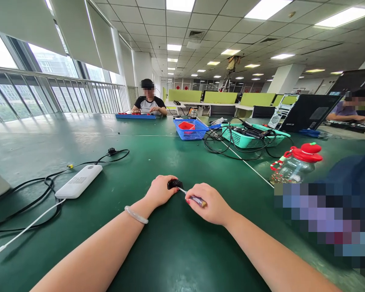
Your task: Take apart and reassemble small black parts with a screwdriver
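Note:
Near the middle of the green table (176, 243), my left hand (162, 190) is closed around a small black part (174, 184), thumb in front and fingers behind. I cannot make out what kind of part it is. My right hand (211, 205) grips a screwdriver (197, 200) by its handle. The thin metal shaft points left and its tip meets the black part. Exactly where the tip sits on it is too small to see. A pale bangle circles my left wrist.
To the left lies a white power bank (79, 181) among black cables. Ahead stand a blue basket (191, 134) and a green basket (246, 141) with tangled cables. A red-lidded glass jar (298, 166) is at right, beside a person. Another person (149, 101) sits across the table.

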Demonstrator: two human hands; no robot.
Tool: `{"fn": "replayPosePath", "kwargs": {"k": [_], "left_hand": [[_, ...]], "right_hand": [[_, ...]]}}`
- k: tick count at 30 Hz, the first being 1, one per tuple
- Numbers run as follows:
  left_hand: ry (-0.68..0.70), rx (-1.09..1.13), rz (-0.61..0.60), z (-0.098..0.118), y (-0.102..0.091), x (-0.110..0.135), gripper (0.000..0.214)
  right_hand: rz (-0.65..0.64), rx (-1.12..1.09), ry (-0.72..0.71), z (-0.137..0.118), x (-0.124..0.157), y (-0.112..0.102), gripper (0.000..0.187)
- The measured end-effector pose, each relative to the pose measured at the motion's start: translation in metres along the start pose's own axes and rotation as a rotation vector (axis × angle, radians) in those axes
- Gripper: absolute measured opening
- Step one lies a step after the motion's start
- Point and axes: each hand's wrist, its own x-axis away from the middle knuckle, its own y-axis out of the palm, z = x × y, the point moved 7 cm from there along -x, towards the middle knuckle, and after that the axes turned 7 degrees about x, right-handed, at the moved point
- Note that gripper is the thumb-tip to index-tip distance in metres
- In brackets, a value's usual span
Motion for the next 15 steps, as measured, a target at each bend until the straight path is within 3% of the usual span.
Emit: {"fn": "replayPosePath", "kwargs": {"k": [9,15], "left_hand": [[-0.010,-0.043,0.028,0.005,-0.002,0.004,0.039],[0.004,-0.019,0.024,0.005,-0.002,0.004,0.035]], "right_hand": [[0.046,0.288,-0.235,-0.025,0.002,0.004,0.013],[0.005,0.382,-0.267,-0.028,0.003,0.011,0.011]]}}
